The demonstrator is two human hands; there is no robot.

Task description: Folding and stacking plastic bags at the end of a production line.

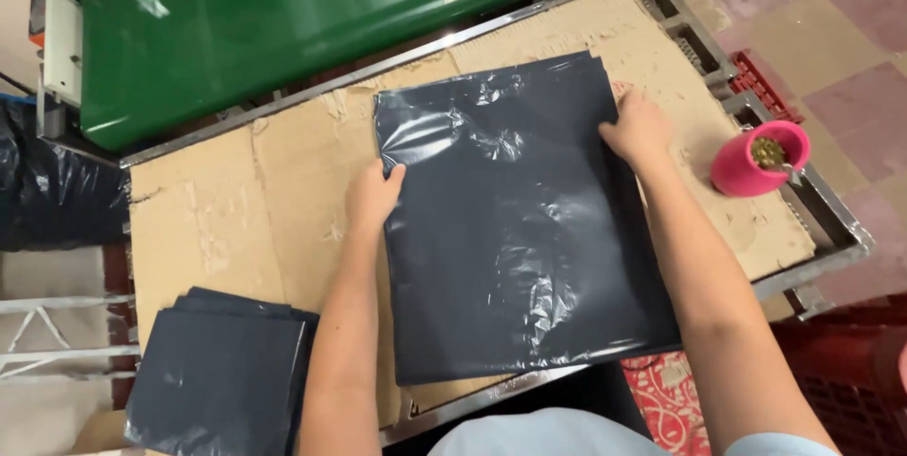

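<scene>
Left hand (pixel 373 193): I see it flat on bag stack (pixel 515 220), left edge.
Right hand (pixel 638 125): gripping far-right edge.
Advice: square edges evenly on desk (pixel 236 201).

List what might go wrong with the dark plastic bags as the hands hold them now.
1. The flat stack of dark grey plastic bags overhangs the near edge of the cardboard-covered metal table; the glossy sheets may slide off.
2. The left hand and right hand press only the side edges, so layers could shift.
3. The pink cup near the table's edge might be knocked.
</scene>
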